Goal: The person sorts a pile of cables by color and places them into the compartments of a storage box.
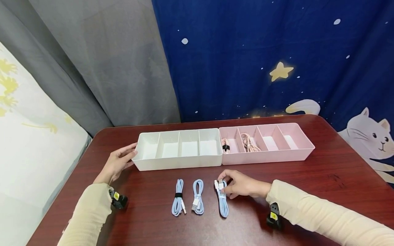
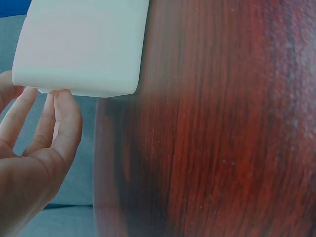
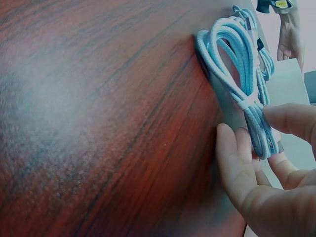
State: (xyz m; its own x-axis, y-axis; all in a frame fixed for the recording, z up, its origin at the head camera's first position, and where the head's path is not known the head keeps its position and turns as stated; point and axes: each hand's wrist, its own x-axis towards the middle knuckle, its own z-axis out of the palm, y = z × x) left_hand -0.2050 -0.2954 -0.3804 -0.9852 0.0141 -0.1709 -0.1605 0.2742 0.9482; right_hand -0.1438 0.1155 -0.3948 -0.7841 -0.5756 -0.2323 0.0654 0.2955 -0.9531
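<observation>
In the head view my right hand (image 1: 241, 184) pinches the connector end of a bundled light-blue charging cable (image 1: 223, 205) at the right of a row of three. The right wrist view shows this coiled cable (image 3: 242, 64) with a pale tie round it, between the thumb and fingers of my right hand (image 3: 266, 192). My left hand (image 1: 118, 162) touches the left end of a white divided tray (image 1: 180, 162) with extended fingers. Up close in the left wrist view, fingertips of my left hand (image 2: 49, 143) meet the tray's end wall (image 2: 81, 49).
Beside the pinched cable lie a blue cable with a white connector (image 1: 198, 198) and one with a black strap (image 1: 178, 201). A pink divided tray (image 1: 264, 157) adjoins the white one; pink cables (image 1: 247, 143) sit in its two left compartments. Curtains (image 1: 234, 61) hang behind the table.
</observation>
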